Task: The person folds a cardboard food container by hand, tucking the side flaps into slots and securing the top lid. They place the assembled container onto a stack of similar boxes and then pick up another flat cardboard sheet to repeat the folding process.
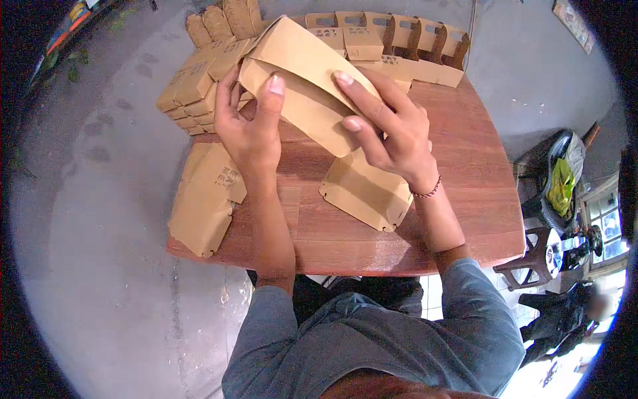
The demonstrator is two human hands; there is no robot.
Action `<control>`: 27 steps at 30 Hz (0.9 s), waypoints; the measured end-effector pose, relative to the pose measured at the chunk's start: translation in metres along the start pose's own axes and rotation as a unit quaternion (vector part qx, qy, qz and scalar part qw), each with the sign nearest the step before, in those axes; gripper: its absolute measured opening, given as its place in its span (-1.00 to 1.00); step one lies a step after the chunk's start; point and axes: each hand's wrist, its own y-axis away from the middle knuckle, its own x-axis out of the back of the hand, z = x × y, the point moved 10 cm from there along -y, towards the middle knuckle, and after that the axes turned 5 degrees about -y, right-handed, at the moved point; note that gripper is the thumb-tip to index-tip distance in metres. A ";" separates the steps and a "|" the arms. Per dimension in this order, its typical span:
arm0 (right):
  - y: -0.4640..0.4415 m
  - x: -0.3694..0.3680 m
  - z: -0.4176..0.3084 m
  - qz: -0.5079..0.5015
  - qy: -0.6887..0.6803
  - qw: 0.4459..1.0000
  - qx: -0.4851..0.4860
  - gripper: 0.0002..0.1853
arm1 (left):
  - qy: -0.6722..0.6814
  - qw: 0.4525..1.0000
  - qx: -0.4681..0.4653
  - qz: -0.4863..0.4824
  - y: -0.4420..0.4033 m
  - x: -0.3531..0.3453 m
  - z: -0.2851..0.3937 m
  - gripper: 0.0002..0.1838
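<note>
Grey wall or floor is surrounding the brown wooden table, and a plastic stool is standing beyond its edge toward 4 o'clock, with another person farther out in that direction. At 3 o'clock, a yellow bag is lying among dark and clear plastic.

Near 12 o'clock, both hands are holding a brown cardboard food box above the table, its long body tilting down toward the right. The left hand is pinching the box's left end, thumb on the near side and fingers curling behind. The right hand is gripping the other end, its fingers pressing on the upper panel beside a dark, open seam; a braided bracelet is circling that wrist.

Below the right hand, a partly folded cardboard tray is resting on the table. At 9 o'clock, cardboard blanks with dark print are lying near the edge. Closed boxes are sitting stacked toward 10 o'clock, while cartons with cut-out handles are lining the far edge from 12 to 1 o'clock, some showing "EAT ME!"
</note>
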 end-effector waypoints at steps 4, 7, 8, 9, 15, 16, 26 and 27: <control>0.001 -0.009 -0.011 -0.010 0.043 0.999 0.018 -0.47 | 0.014 1.000 0.011 0.026 0.003 0.001 0.001 -0.34; 0.004 -0.013 -0.014 -0.017 0.048 0.998 0.028 -0.39 | -0.008 0.999 0.002 0.035 0.006 0.001 0.002 -0.33; 0.002 -0.014 -0.016 -0.018 0.036 0.999 0.025 -0.33 | -0.015 0.999 -0.003 0.035 0.007 0.000 0.003 -0.33; 0.001 -0.015 -0.017 -0.018 0.037 0.999 0.024 -0.33 | -0.015 0.999 -0.003 0.034 0.006 0.000 0.001 -0.33; 0.007 -0.030 -0.006 -0.024 0.032 0.999 0.001 -0.22 | -0.071 0.995 -0.047 0.045 0.008 -0.005 -0.001 -0.34; 0.008 -0.031 -0.004 -0.015 0.035 0.999 0.003 -0.26 | -0.065 0.997 -0.028 0.042 0.009 -0.008 -0.002 -0.33; 0.014 -0.039 -0.014 0.061 0.028 0.994 0.092 -0.41 | 0.127 0.988 0.054 -0.074 0.016 -0.040 -0.029 -0.30; 0.015 -0.040 -0.015 0.064 -0.012 0.995 0.072 -0.41 | 0.132 0.987 0.079 -0.053 0.017 -0.038 -0.024 -0.42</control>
